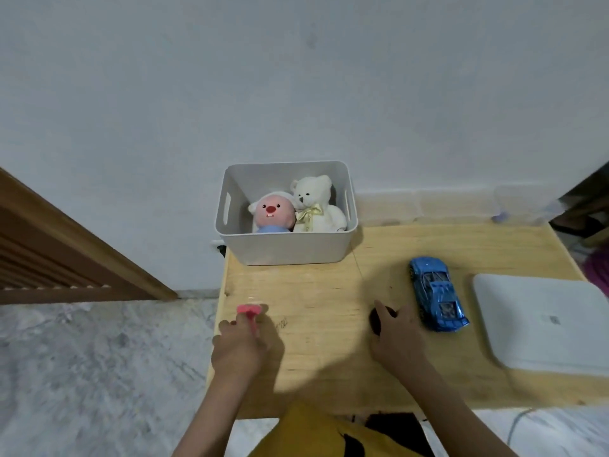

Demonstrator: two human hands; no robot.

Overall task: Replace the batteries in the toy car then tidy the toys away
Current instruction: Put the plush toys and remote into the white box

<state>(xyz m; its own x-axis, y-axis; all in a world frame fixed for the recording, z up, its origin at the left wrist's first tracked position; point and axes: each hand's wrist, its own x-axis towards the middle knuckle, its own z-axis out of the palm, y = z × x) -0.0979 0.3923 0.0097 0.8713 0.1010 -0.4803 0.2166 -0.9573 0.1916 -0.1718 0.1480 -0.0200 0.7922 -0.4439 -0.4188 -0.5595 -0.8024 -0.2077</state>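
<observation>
The blue toy car [436, 293] lies on the tabletop [323, 291] just right of the right hand [397, 338], which covers something small and dark, nose toward the person, while the left hand [240, 347] holds a pink tool [251, 313].

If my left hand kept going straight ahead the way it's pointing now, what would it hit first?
Probably the storage bin at the back of the table. The left hand, holding a pink tool, points away and slightly right; bare tabletop lies between, though depth is unclear.
</observation>
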